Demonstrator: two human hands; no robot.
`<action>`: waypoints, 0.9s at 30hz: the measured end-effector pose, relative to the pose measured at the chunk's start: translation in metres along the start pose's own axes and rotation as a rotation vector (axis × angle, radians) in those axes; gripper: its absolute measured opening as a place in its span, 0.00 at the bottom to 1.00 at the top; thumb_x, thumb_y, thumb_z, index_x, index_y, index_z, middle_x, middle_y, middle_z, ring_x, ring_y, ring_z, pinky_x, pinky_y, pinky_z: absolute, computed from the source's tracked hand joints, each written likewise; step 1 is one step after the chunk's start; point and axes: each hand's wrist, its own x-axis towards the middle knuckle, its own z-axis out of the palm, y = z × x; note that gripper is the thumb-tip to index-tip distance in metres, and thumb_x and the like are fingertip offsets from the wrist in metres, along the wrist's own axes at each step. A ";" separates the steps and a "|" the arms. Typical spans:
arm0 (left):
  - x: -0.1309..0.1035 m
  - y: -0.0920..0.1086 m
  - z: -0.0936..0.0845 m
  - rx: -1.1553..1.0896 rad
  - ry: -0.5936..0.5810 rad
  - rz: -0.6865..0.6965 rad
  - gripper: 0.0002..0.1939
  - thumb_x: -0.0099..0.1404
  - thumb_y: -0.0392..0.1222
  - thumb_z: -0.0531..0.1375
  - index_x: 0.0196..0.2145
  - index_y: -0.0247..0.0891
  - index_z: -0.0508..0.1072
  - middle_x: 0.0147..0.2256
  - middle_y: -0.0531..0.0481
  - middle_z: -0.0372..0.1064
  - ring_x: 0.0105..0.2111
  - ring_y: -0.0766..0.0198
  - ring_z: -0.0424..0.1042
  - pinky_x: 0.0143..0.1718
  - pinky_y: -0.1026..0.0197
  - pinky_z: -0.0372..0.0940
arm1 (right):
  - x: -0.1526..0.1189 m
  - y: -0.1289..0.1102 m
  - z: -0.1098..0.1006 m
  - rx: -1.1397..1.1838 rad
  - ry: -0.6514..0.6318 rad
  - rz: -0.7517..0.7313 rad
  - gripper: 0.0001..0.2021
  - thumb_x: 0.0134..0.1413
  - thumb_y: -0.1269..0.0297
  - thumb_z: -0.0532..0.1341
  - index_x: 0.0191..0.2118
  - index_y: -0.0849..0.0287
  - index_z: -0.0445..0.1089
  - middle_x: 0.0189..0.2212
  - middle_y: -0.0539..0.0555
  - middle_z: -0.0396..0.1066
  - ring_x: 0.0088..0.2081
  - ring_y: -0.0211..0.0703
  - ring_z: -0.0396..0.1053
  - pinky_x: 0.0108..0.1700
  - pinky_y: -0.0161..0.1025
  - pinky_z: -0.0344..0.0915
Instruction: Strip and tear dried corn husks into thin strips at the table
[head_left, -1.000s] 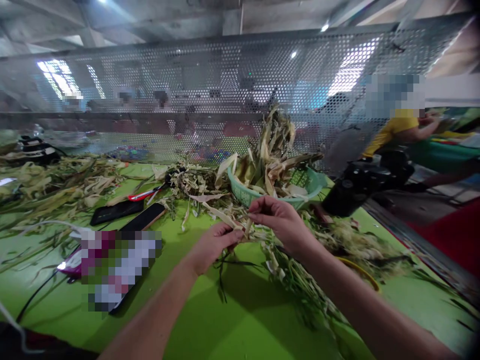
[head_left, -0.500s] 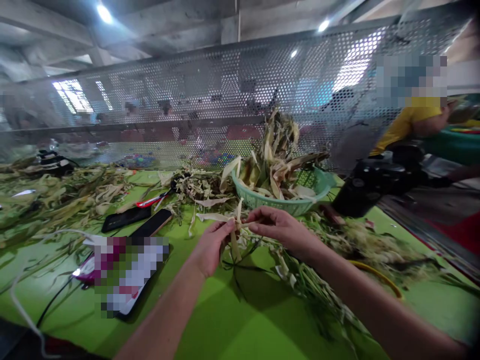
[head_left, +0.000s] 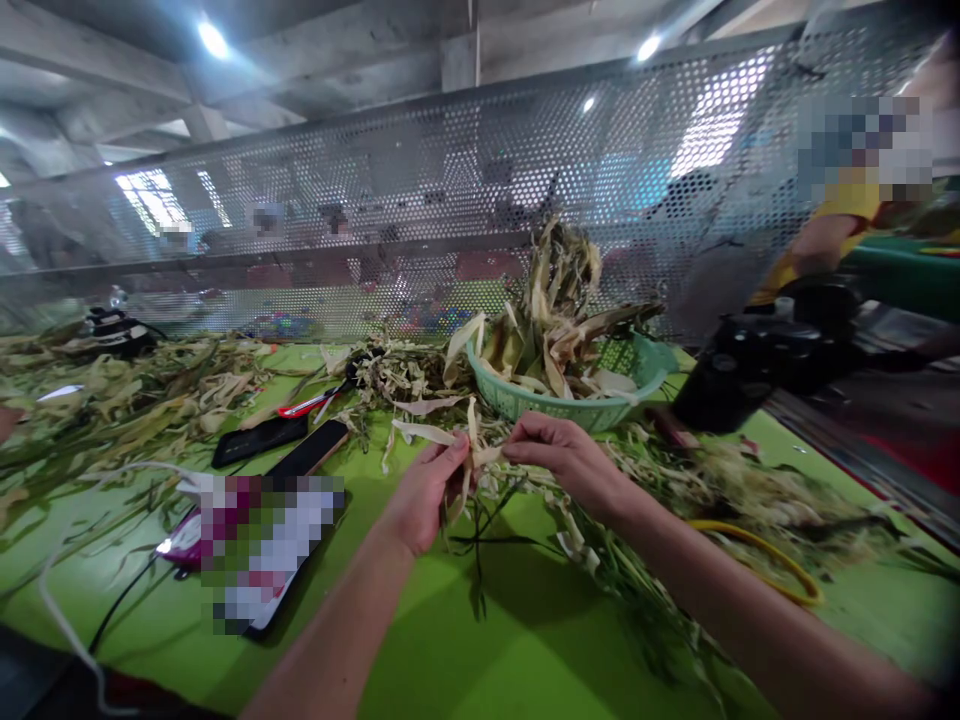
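Pale corn husk strips (head_left: 472, 420) cross one another between my hands, above the green table (head_left: 442, 630). My left hand (head_left: 429, 492) pinches them where they meet, thumb on top. One strip points up, another sticks out to the left, and a third hangs down. The fingers of my right hand (head_left: 559, 455) are closed on the end of a strip that runs to the right. Dark thin leaves (head_left: 480, 545) lie on the table below. Just beyond my hands is a green plastic basket (head_left: 551, 405) heaped with dried corn husks (head_left: 559, 310).
At left lie phones (head_left: 307, 450), a red utility knife (head_left: 304, 405), a purple power strip (head_left: 184, 540) with cables, and loose husks (head_left: 172, 400). A black machine (head_left: 739, 360) and a yellow ring (head_left: 765, 560) are at right. A perforated metal screen (head_left: 420, 210) stands behind; a person in yellow sits beyond.
My right hand has shifted slightly right along its strip, widening the gap between my hands. The left hand keeps its pinch. The view has moved a little.
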 end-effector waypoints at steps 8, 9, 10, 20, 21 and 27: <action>0.000 -0.001 -0.004 0.118 0.005 -0.010 0.19 0.52 0.52 0.67 0.34 0.35 0.70 0.26 0.55 0.65 0.24 0.73 0.63 0.27 0.69 0.57 | -0.002 0.003 -0.004 -0.077 0.047 -0.015 0.08 0.49 0.61 0.61 0.25 0.58 0.68 0.22 0.46 0.63 0.28 0.39 0.61 0.32 0.35 0.56; -0.001 -0.002 -0.004 0.165 -0.015 0.004 0.19 0.52 0.54 0.66 0.34 0.35 0.70 0.26 0.55 0.65 0.24 0.73 0.62 0.26 0.69 0.56 | -0.002 0.002 -0.005 -0.088 0.026 -0.020 0.09 0.50 0.60 0.60 0.25 0.58 0.70 0.23 0.47 0.65 0.29 0.39 0.63 0.32 0.35 0.58; -0.001 -0.003 -0.004 0.213 -0.039 0.016 0.19 0.53 0.54 0.65 0.34 0.36 0.70 0.25 0.56 0.64 0.24 0.72 0.60 0.25 0.69 0.54 | -0.003 0.000 -0.006 -0.090 -0.003 -0.027 0.10 0.51 0.58 0.60 0.26 0.58 0.71 0.24 0.48 0.67 0.30 0.40 0.64 0.33 0.36 0.59; -0.004 -0.008 0.006 0.451 -0.188 0.032 0.18 0.56 0.55 0.63 0.32 0.35 0.74 0.27 0.52 0.67 0.31 0.66 0.63 0.34 0.65 0.56 | -0.004 -0.005 0.010 0.257 -0.004 0.004 0.13 0.48 0.54 0.63 0.27 0.60 0.70 0.24 0.48 0.68 0.29 0.39 0.66 0.35 0.36 0.62; -0.005 -0.007 0.007 0.482 -0.205 0.046 0.18 0.56 0.55 0.63 0.31 0.35 0.74 0.27 0.51 0.67 0.32 0.65 0.63 0.35 0.64 0.57 | -0.005 -0.004 0.011 0.264 0.014 0.009 0.13 0.48 0.54 0.63 0.26 0.60 0.69 0.23 0.48 0.67 0.28 0.38 0.64 0.33 0.36 0.62; -0.007 -0.013 0.005 0.460 -0.228 0.055 0.16 0.55 0.51 0.64 0.38 0.38 0.75 0.32 0.50 0.70 0.34 0.66 0.66 0.38 0.65 0.59 | -0.007 -0.001 0.017 0.166 0.139 0.031 0.12 0.49 0.57 0.62 0.24 0.58 0.64 0.20 0.46 0.60 0.24 0.36 0.60 0.28 0.35 0.60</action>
